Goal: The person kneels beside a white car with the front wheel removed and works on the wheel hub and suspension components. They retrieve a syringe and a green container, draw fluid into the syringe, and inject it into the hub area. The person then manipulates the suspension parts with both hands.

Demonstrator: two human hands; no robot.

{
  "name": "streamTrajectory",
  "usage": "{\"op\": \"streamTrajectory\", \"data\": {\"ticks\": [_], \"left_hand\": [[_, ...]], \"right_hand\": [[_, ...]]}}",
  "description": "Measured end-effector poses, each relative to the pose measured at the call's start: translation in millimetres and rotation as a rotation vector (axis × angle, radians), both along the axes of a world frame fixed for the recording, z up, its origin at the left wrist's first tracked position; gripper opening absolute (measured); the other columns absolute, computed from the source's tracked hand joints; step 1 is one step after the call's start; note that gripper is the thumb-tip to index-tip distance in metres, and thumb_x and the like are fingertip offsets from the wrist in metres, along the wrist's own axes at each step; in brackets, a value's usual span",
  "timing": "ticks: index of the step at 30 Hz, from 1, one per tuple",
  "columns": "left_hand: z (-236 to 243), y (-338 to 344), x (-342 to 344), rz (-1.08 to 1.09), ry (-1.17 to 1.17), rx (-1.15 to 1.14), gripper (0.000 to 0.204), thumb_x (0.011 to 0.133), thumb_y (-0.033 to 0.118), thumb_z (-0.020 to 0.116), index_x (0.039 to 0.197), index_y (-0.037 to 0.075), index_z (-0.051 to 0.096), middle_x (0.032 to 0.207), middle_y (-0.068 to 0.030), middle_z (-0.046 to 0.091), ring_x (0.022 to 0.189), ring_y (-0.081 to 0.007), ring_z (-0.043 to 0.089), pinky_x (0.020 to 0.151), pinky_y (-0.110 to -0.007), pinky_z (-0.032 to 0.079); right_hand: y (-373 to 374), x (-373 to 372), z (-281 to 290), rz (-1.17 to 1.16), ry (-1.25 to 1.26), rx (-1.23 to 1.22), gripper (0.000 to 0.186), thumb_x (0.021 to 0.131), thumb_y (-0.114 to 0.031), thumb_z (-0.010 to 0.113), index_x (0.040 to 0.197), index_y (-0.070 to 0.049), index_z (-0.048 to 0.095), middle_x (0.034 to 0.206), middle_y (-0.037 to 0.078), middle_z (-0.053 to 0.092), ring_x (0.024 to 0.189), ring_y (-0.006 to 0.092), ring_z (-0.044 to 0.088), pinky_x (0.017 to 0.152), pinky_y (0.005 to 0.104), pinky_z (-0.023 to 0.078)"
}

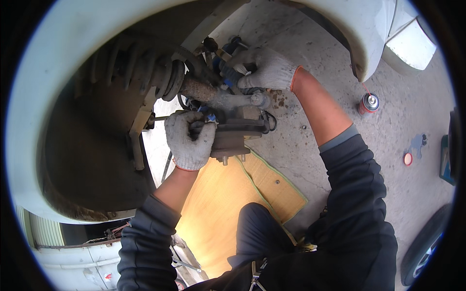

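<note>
My left hand [190, 143], in a grey-white knitted glove, is closed at the left side of the dark brake disc and hub [233, 137]. Its fingers curl near a small blue part; what they grip is hidden. My right hand [271, 69], gloved alike with an orange cuff, reaches across the far side of the suspension. Those fingers bend around a dark part with blue on it that I cannot identify. Between the hands lies a rusty, dusty suspension arm [201, 90] with a rounded joint end [259, 99]. A coil spring [145, 72] sits to the left.
The white wheel arch [29, 121] curves around the work on the left and above. A yellow mat [213, 208] lies below the hub. On the concrete floor at right are a spray can [370, 103] with a red straw, a round red-rimmed cap [407, 159] and a wheel [427, 245].
</note>
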State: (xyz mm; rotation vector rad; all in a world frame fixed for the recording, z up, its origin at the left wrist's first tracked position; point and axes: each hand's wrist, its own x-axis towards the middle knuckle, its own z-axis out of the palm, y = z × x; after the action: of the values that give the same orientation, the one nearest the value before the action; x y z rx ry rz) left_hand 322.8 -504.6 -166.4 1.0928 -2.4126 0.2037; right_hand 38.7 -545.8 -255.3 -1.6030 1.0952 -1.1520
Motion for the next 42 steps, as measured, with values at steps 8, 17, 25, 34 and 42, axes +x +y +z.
{"op": "streamTrajectory", "data": {"ticks": [8,17,25,34,42], "left_hand": [[1,3,-1,0.018,-0.001,0.025,0.016,0.082,0.012,0.073,0.096,0.004,0.07,0.099,-0.0117,0.069,0.096,-0.0302,0.063,0.09,-0.042,0.049],[1,0,1,-0.015,-0.021,-0.005,0.027,0.077,0.015,0.082,0.099,0.005,0.07,0.097,-0.0117,0.068,0.095,-0.0312,0.062,0.088,-0.043,0.05],[-1,-2,5,-0.015,-0.001,0.021,0.031,0.076,0.018,0.087,0.1,0.006,0.071,0.098,-0.0123,0.067,0.098,-0.0316,0.061,0.089,-0.044,0.05],[-2,-1,6,-0.017,0.006,0.01,0.032,0.076,0.02,0.087,0.1,0.005,0.072,0.098,-0.0128,0.067,0.097,-0.0313,0.061,0.089,-0.044,0.05],[-1,-1,5,-0.01,-0.009,0.002,0.032,0.076,0.021,0.087,0.1,0.005,0.072,0.096,-0.0124,0.067,0.097,-0.0317,0.061,0.088,-0.045,0.049]], "right_hand": [[-16,23,-4,0.013,0.155,-0.151,0.057,0.081,-0.022,0.082,0.136,-0.01,0.074,0.115,0.017,0.077,0.107,0.0316,0.074,0.095,0.0399,0.058],[-9,27,4,0.023,0.212,-0.041,0.058,0.083,-0.021,0.078,0.139,-0.01,0.072,0.099,0.017,0.078,0.086,0.0304,0.077,0.08,0.0392,0.061],[-15,35,-5,0.029,0.059,-0.023,0.06,0.088,-0.021,0.08,0.145,-0.009,0.067,0.09,0.015,0.077,0.064,0.023,0.072,0.065,0.037,0.061],[-13,38,-2,-0.025,0.059,-0.036,0.062,0.087,-0.026,0.083,0.145,-0.01,0.068,0.099,0.016,0.077,0.066,0.0243,0.072,0.066,0.037,0.062],[-13,42,-4,-0.122,0.118,-0.168,0.058,0.088,-0.025,0.081,0.142,-0.009,0.07,0.106,0.015,0.076,0.071,0.0271,0.072,0.07,0.0384,0.061]]}}
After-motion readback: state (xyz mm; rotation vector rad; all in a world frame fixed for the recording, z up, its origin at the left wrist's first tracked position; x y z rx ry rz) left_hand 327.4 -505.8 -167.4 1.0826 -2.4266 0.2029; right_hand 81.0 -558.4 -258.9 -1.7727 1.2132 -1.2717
